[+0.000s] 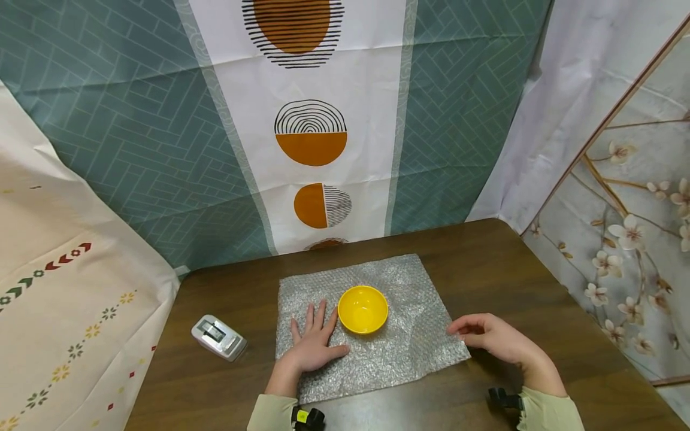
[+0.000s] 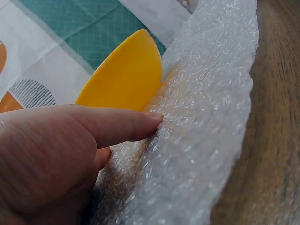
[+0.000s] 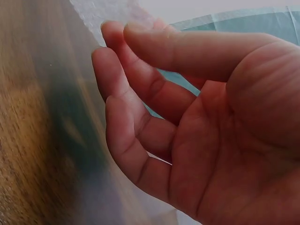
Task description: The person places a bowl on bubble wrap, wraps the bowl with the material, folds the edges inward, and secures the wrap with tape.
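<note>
A sheet of bubble wrap lies spread on the table, and a yellow bowl stands upright on it. My left hand rests on the sheet with its fingers spread, just left of the bowl. In the left wrist view, the thumb presses on the bubbles below the bowl's side. At the sheet's right edge, my right hand pinches the bubble wrap near its front corner between thumb and forefinger. Close up, the right hand's other fingers curl loosely.
A grey-and-white tape dispenser-like device lies on the brown wooden table, left of the sheet. Behind the table hangs a patterned cloth. Further cloths hang at the left and right.
</note>
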Demonstrator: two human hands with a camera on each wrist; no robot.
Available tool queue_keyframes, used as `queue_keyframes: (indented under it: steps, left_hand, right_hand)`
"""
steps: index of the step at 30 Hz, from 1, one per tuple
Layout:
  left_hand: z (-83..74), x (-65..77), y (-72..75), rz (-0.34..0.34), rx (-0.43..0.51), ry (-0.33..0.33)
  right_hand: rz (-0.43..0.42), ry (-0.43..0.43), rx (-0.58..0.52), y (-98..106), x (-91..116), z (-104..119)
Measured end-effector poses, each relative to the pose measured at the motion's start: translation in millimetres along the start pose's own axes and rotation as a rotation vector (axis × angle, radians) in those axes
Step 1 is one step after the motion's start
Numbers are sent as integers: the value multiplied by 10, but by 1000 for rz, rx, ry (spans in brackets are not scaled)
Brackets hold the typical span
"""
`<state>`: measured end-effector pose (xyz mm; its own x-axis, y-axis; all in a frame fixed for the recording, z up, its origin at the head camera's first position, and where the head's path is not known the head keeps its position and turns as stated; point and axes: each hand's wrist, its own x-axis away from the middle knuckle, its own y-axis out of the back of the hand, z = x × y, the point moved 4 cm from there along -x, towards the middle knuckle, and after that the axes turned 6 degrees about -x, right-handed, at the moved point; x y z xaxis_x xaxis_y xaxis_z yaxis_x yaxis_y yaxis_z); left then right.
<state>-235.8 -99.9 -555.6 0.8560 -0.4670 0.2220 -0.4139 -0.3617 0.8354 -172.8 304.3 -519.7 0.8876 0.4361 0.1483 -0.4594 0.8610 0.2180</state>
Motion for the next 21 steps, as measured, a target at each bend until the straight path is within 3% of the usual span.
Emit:
queue_keyframes:
  steps: [14, 21]
  left_hand:
    - [51, -9, -57, -28, 27, -28]
    - [40, -10, -23, -3, 3, 1]
  right_hand:
    - [18, 32, 64, 8, -37, 84]
    - [79, 78, 220, 29, -71, 218]
